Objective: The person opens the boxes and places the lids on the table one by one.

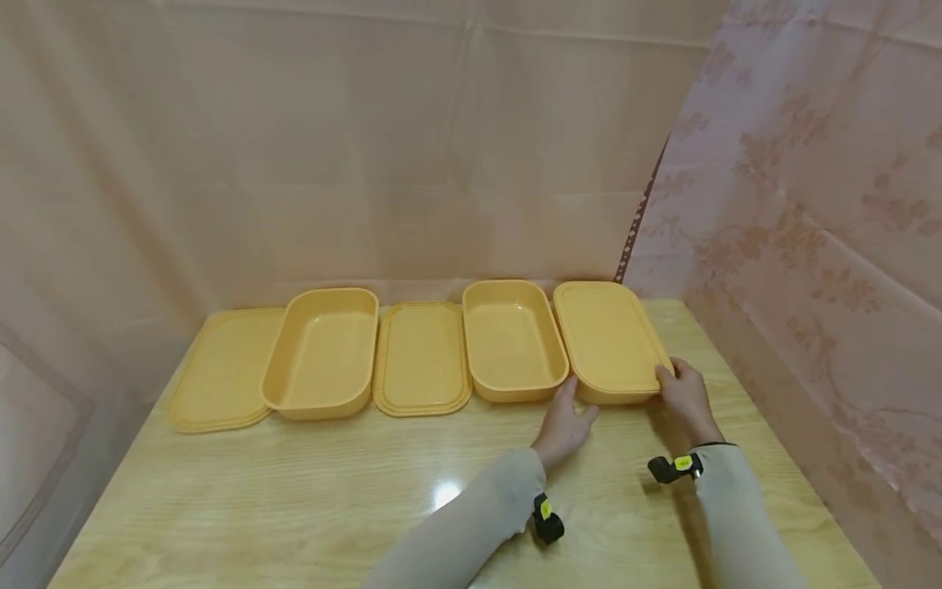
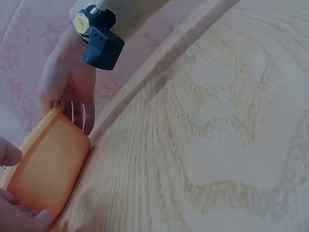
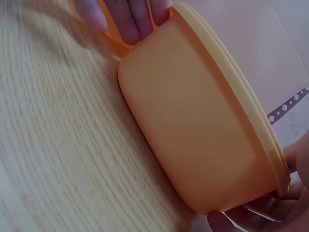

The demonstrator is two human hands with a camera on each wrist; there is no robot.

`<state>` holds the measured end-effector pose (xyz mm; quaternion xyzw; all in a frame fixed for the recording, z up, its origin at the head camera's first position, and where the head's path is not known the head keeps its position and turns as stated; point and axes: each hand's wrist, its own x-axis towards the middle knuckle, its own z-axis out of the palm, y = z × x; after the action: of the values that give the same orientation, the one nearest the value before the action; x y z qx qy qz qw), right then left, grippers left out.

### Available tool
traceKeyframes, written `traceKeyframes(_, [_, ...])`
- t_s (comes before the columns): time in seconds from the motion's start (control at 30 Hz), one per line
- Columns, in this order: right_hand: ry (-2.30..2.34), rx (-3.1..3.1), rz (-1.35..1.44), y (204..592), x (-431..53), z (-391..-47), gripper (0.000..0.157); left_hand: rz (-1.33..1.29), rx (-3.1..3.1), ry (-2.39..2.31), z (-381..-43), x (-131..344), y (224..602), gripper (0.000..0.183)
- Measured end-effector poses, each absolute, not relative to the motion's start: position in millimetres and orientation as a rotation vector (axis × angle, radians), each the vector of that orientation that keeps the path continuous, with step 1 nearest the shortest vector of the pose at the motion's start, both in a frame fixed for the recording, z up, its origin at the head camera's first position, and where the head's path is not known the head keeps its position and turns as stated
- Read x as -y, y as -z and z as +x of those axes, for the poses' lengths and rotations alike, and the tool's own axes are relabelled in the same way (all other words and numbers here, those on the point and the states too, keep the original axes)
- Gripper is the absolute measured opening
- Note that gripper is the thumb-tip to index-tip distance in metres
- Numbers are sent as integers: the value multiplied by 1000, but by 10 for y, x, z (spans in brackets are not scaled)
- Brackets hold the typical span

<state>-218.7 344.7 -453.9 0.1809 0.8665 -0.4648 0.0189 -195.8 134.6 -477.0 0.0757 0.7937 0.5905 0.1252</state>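
A yellow rectangular food container with its lid on (image 1: 611, 337) sits at the right end of a row on the table. My right hand (image 1: 688, 402) grips its right front corner, the thumb on the lid and the fingers round the side. My left hand (image 1: 564, 427) is at its left front corner, its fingers extended against the wall; the fingers (image 3: 128, 19) show there in the right wrist view, beside the container's front wall (image 3: 193, 116). From the left wrist view, the container (image 2: 50, 164) stands flat on the wood between both hands.
Left of it stands an open yellow container (image 1: 513, 337), then a flat yellow lid (image 1: 423, 357). Further left are a larger open container (image 1: 321, 352) and another lid (image 1: 221, 368), partly covered by that container. Cloth curtains (image 1: 412, 147) hang behind and beside the wooden table (image 1: 309, 499).
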Motion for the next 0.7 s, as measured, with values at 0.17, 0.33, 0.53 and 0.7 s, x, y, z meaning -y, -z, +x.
traceKeyframes(0.17, [1475,-2694,544,4539,-3439,-2201,59,234,-2334,-1713,-1962,-1357,4783,64])
traceKeyframes(0.33, [1463,-2709,522,4541,-3461,-2218,58,215,-2327,-1707,-1972,-1375,4790,66])
traceKeyframes(0.53, [1467,-2712,518,4560,-3475,-2254,57,198,-2340,-1701,-1993,-1387,4795,68])
traceKeyframes(0.7, [1465,-2740,540,4564,-3458,-2246,56,197,-2352,-1698,-1987,-1405,4797,67])
